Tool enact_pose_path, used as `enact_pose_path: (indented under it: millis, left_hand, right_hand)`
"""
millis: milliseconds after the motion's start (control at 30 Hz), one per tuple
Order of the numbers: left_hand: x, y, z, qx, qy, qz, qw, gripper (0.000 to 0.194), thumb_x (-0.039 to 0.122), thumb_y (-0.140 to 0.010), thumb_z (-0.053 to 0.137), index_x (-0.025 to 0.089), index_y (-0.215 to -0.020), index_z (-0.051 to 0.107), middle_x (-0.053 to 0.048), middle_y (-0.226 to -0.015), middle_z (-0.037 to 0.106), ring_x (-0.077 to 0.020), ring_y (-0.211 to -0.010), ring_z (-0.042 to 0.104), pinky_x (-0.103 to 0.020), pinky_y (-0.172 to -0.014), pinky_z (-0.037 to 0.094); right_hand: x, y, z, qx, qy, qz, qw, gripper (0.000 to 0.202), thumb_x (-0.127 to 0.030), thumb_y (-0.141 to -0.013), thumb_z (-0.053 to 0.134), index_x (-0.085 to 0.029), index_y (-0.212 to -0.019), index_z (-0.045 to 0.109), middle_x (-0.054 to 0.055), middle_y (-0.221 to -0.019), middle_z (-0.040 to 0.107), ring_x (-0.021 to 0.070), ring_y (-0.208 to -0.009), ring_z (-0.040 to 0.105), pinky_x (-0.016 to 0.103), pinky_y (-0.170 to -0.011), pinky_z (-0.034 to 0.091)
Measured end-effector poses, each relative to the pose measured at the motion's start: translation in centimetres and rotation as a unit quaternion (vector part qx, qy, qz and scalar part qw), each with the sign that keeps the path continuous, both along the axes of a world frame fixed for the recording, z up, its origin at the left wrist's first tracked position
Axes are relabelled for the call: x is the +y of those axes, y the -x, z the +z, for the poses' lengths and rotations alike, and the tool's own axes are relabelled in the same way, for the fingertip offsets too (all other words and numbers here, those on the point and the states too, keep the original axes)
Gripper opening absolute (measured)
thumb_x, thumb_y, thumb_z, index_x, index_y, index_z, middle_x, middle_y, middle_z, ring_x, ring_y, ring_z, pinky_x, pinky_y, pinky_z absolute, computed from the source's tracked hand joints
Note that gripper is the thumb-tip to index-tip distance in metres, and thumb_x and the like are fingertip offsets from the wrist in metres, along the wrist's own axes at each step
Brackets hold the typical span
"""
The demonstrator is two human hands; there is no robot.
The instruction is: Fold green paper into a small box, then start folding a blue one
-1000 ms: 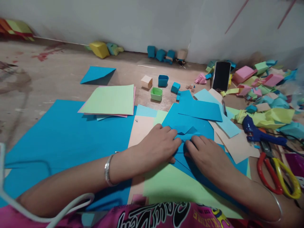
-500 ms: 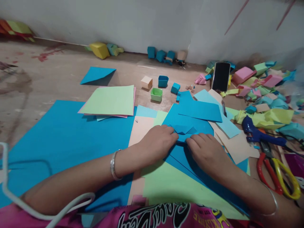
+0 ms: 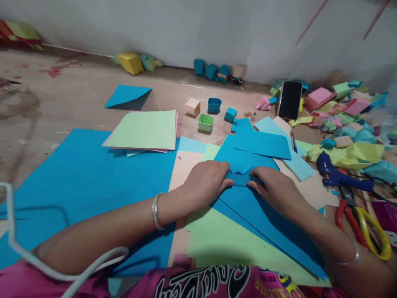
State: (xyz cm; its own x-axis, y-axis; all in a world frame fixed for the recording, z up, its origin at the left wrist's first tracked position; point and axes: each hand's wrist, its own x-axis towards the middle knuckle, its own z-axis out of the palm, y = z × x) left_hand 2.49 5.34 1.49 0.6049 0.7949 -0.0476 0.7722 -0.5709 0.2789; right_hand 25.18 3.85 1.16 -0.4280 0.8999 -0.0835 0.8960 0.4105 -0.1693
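Note:
Between both hands is a small folded piece of blue paper (image 3: 239,180), with a straight front edge and pointed flaps at its back. My left hand (image 3: 209,179) pinches its left end between thumb and fingers. At its right end my right hand (image 3: 269,182) pinches it the same way. Under the hands lie larger sheets of blue paper (image 3: 263,219) over a light green sheet (image 3: 223,240). Just beyond, a blue rectangular piece (image 3: 263,143) rests on the pile. The fingertips hide both ends of the folded piece.
A stack of coloured paper (image 3: 144,130) lies at left on a big blue sheet (image 3: 77,174). Small paper boxes, one light green (image 3: 205,123), stand ahead. At right are a phone (image 3: 290,99), a glue gun (image 3: 338,171), scissors (image 3: 366,227) and many folded paper pieces. A white cable (image 3: 46,271) crosses the lower left.
Both hands have shifted from pressing the fold flat, fingers on top, to pinching its two ends with the thumbs in front. More of its front strip now shows.

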Motion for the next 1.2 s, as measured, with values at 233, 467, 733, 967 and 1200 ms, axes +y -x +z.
enact_pose_path:
  millis: [233,467,733,967,1200]
  left_hand:
    - [0.1,0.0,0.1,0.026,-0.012,0.019,0.999,0.032,0.046,-0.087,0.063,0.016,-0.092,0.053,-0.005,-0.076,0.062,-0.0203,-0.066,0.056,-0.03,-0.051,0.022]
    - [0.6,0.7,0.2,0.085,-0.02,0.036,0.995,0.041,0.053,-0.084,0.064,0.015,-0.092,0.051,-0.005,-0.071,0.062,-0.0206,-0.064,0.057,-0.03,-0.049,0.018]
    - [1.6,1.4,1.6,0.116,0.043,0.031,0.992,0.042,0.052,-0.082,0.067,0.014,-0.093,0.051,-0.008,-0.077,0.064,-0.0232,-0.067,0.058,-0.029,-0.05,0.019]
    - [2.1,2.0,2.2,0.118,0.068,0.024,0.99,0.043,0.048,-0.081,0.069,0.014,-0.097,0.049,-0.008,-0.081,0.066,-0.0249,-0.073,0.061,-0.028,-0.05,0.02]
    - [2.6,2.2,2.3,0.105,0.099,0.024,0.989,0.044,0.048,-0.078,0.072,0.015,-0.099,0.05,-0.007,-0.081,0.067,-0.0235,-0.07,0.06,-0.027,-0.051,0.023]
  right_hand:
    - [0.0,0.0,-0.2,-0.035,-0.012,0.013,0.999,0.016,-0.033,-0.091,0.055,-0.018,-0.095,0.058,0.009,-0.09,0.066,0.0248,-0.083,0.061,0.031,-0.061,0.036]
    - [0.4,-1.0,-0.5,0.013,0.021,0.018,1.0,0.011,-0.03,-0.088,0.057,-0.021,-0.095,0.056,0.007,-0.091,0.066,0.0236,-0.082,0.06,0.03,-0.06,0.037]
    - [1.5,-2.3,0.3,0.029,0.102,0.006,0.994,0.011,-0.026,-0.084,0.06,-0.021,-0.09,0.053,0.002,-0.075,0.06,0.0178,-0.068,0.055,0.027,-0.057,0.034]
    - [2.0,-2.5,1.6,0.03,0.159,-0.013,0.987,0.01,-0.02,-0.082,0.058,-0.021,-0.09,0.051,0.001,-0.075,0.063,0.0176,-0.069,0.056,0.026,-0.057,0.034]
    - [2.0,-3.3,1.8,0.037,0.153,0.014,0.987,0.015,-0.014,-0.083,0.049,-0.021,-0.094,0.056,0.003,-0.08,0.063,0.0188,-0.072,0.057,0.028,-0.061,0.038]
